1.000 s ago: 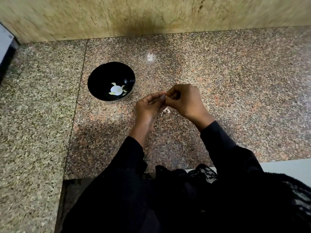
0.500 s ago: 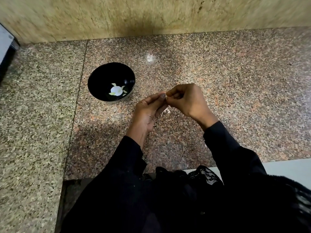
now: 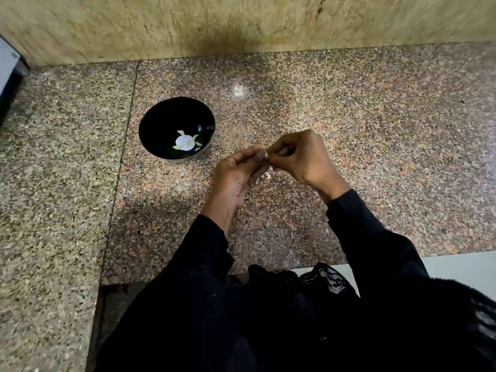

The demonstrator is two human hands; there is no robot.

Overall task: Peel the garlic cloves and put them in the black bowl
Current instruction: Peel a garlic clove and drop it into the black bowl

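two hands [image 3: 271,167] on one garlic clove [image 3: 267,154]; one black bowl [image 3: 161,116]

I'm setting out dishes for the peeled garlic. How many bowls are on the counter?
1. The black bowl sits on the granite counter, to the left of and slightly beyond the left hand. No other bowl shows in this view.

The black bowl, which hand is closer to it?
The left hand. It sits just right of the black bowl, near its lower edge. The right hand is farther right, beyond the left. Both pinch a garlic clove between them.
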